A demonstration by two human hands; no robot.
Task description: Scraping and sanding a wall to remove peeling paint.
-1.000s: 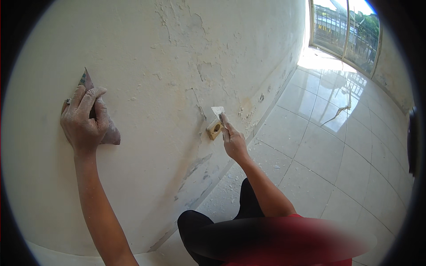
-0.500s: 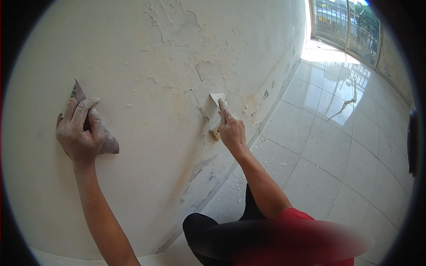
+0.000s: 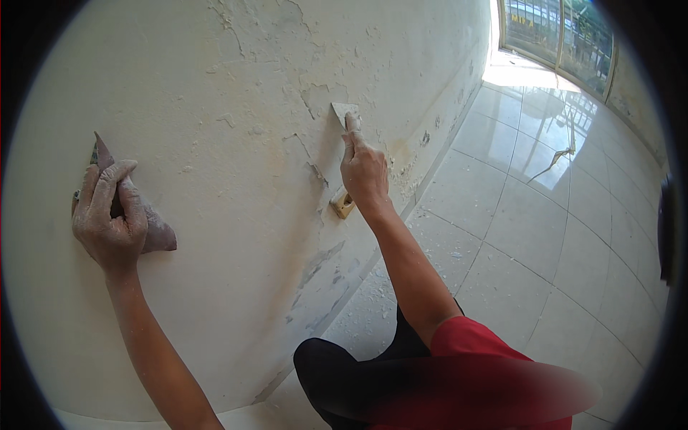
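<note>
Separately, hands (image 3: 365,175) hold sheet (image 3: 159,233) and scraper (image 3: 342,112).

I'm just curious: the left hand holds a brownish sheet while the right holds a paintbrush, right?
No: the right hand holds a flat-bladed scraper, not a paintbrush, as the head view shows. The left hand does hold a brownish sheet.

From my remote seat I looked through 1 wide fisheye, the left of 2 cameras worn on the person's head. It faced downward, near the wall (image 3: 222,308), with the left hand (image 3: 111,222) and right hand (image 3: 365,178) ahead of it and the red sleeve (image 3: 476,340) close below. Rightward, my view ran along the tiled floor (image 3: 530,222) to a window (image 3: 559,36) far off; edges bent toward the dark rim.
</note>
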